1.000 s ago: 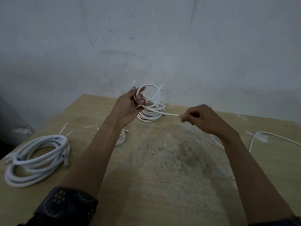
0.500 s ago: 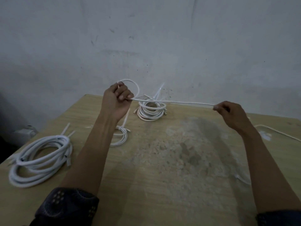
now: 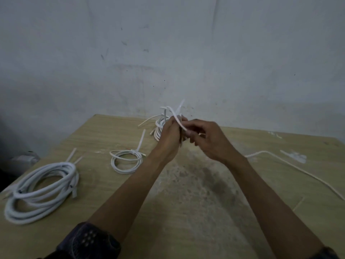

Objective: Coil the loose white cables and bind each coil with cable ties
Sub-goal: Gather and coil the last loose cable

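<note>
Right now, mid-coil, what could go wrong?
1. The loose cable is pinched between the left hand and right hand right by the far coil; loops may tangle with it.
2. Its tail trails across the table toward the right edge; it could snag or kink when drawn in.

Matt, worn wood table (image 3: 93, 139), seemingly.

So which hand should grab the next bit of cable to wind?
Probably the right hand. The white cable's loose tail trails across the table on its side, while the left hand is busy gripping the loops.
</note>
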A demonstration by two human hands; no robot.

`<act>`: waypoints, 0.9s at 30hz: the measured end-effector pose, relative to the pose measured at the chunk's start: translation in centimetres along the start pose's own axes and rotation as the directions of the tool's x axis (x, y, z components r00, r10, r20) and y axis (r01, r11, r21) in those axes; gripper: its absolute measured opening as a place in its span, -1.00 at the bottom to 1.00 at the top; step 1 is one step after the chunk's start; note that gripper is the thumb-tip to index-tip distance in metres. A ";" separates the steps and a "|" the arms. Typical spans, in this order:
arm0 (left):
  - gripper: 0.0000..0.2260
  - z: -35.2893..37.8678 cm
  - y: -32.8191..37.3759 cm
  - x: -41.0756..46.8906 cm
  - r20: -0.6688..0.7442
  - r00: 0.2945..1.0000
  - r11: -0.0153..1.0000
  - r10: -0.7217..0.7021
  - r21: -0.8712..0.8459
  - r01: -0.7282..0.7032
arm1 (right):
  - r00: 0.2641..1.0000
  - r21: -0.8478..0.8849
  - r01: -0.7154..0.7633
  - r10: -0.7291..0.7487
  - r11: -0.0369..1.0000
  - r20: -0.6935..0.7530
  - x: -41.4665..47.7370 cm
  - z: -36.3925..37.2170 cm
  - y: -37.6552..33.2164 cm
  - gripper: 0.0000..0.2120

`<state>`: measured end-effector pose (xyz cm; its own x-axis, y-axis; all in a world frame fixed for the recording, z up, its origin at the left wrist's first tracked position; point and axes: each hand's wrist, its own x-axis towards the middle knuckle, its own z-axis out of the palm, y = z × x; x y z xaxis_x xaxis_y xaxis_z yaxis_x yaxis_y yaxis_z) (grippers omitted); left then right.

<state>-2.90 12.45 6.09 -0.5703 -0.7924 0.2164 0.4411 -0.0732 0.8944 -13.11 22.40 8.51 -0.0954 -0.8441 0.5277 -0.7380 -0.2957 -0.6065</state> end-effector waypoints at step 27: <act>-0.73 -7.7 7.1 1.1 0.175 0.966 0.919 -0.188 -0.316 0.236 | 0.907 -0.226 -0.419 0.398 0.879 -0.137 -2.4 -11.2 7.0 -0.77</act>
<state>4.97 6.42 9.68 -0.7554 -0.6461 0.1093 0.4896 -0.4456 0.7495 -25.56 27.39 9.62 -0.4712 -0.8223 0.3189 -0.7599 0.1950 -0.6200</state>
